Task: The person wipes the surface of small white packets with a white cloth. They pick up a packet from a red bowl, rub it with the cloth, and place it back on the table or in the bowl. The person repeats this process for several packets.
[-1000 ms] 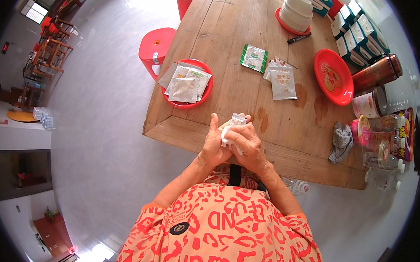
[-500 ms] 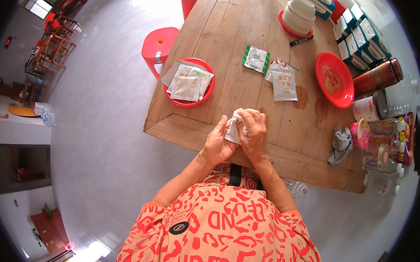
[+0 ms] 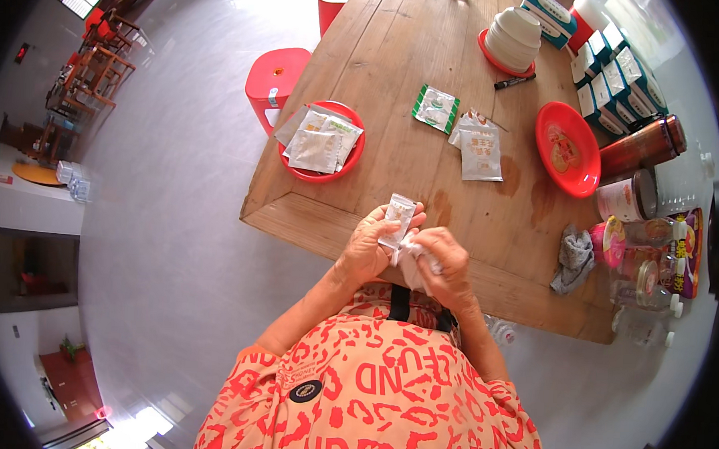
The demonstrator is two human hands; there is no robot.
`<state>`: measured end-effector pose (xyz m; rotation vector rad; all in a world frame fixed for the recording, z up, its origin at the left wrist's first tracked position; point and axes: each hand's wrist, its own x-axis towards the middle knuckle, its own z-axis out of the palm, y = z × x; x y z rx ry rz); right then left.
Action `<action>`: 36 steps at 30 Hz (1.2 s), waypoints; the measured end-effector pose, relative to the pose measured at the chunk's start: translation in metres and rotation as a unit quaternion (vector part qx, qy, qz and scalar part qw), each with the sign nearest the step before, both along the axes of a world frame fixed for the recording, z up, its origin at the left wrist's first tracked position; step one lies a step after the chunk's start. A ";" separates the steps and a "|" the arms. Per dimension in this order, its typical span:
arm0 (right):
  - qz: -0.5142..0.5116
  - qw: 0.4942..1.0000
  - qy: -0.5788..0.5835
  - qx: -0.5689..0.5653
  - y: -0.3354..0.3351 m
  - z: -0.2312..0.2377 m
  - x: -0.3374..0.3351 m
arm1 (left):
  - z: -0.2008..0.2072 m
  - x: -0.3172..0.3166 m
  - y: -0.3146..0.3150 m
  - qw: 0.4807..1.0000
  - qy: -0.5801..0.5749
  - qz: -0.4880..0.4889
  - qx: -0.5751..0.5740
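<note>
My left hand (image 3: 362, 247) holds a small white sachet (image 3: 401, 213) upright between thumb and fingers, above the near edge of the table. My right hand (image 3: 449, 267), slightly blurred, is closed on a crumpled white tissue (image 3: 413, 267) that touches the sachet's lower end. To the left on the table, a red plate (image 3: 317, 177) bears several flat sachets (image 3: 314, 151). Farther forward lie a green-edged sachet (image 3: 436, 109) and, right of it, overlapping silvery-white sachets (image 3: 481, 155).
Wet patches (image 3: 502, 179) mark the wooden table (image 3: 380, 117). At right are a red oval tray (image 3: 568, 165), a copper-coloured flask (image 3: 640, 148), a grey cloth (image 3: 574, 259) and plastic bottles (image 3: 640, 293). Stacked white bowls (image 3: 513, 40) and tissue packs (image 3: 614, 95) stand farther back; a red stool (image 3: 276, 72) is left.
My hands have parted a little. The right hand has moved down and right with the tissue, and the sachet in my left hand now shows upright.
</note>
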<state>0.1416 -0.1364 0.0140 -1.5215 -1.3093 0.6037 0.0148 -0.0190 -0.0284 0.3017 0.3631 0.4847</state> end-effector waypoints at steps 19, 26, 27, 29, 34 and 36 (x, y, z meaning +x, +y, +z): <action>-0.174 0.923 0.344 -0.010 0.019 -0.012 0.023 | 0.025 0.011 -0.027 0.953 0.271 0.021 0.131; -0.220 0.974 -0.012 0.046 0.018 -0.023 0.029 | 0.020 0.008 -0.018 0.913 0.326 0.034 0.244; -0.220 0.973 -0.037 0.056 0.018 -0.018 0.031 | 0.019 0.007 -0.014 0.907 0.335 0.012 0.255; -0.192 0.976 -0.079 0.069 0.021 -0.015 0.032 | 0.017 0.006 -0.008 0.894 0.352 -0.036 0.276; -0.058 0.969 -0.226 0.085 0.044 -0.021 0.019 | 0.016 0.007 -0.004 0.874 0.372 -0.044 0.309; -0.033 0.961 -0.270 0.056 0.047 -0.020 0.020 | 0.015 0.007 -0.005 0.883 0.366 -0.025 0.294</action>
